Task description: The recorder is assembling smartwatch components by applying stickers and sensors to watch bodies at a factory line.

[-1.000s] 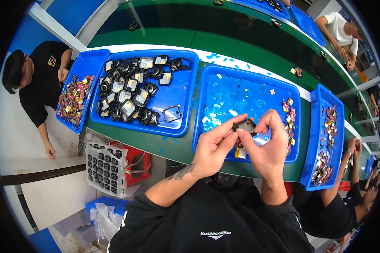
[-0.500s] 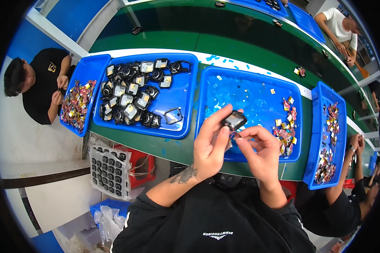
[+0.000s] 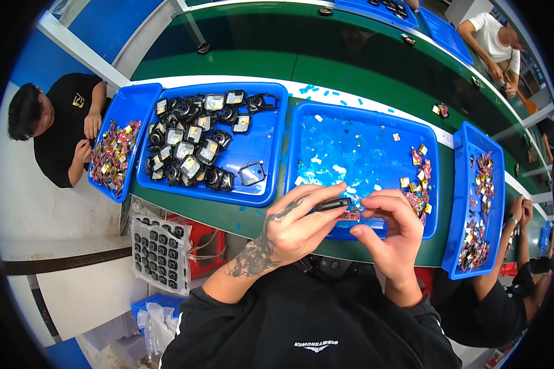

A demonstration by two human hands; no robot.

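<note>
The black case (image 3: 335, 203) was held in the left hand (image 3: 292, 230), over the near edge of the middle tray (image 3: 375, 117). It had been turned edge-on; half a second earlier, its clear window had been shown. The left hand had been rolled too, so that its back was now turned up. Its grip was closed on the case. A small red board (image 3: 349, 216) was seen just below the case, above the same near edge of the middle tray; whether the two were joined could not be told.

The right hand (image 3: 395, 237) was held just beside the case, over the near right part of the middle tray. Its grip was parted, a gap being left between thumb and curled fingertips, which had been brought close together half a second before. Whether the board was touched by it could not be told.

In the middle tray, blue scraps (image 3: 326, 160) were scattered and other boards (image 3: 420, 184) were heaped along the right side, much as before. Left of the middle tray, a wide tray (image 3: 252, 147) was partly filled with more cases (image 3: 191, 165). Right of the middle tray, a long tray (image 3: 474, 138) was loaded with boards. The middle tray was carried by the green bench (image 3: 264, 222).
</note>
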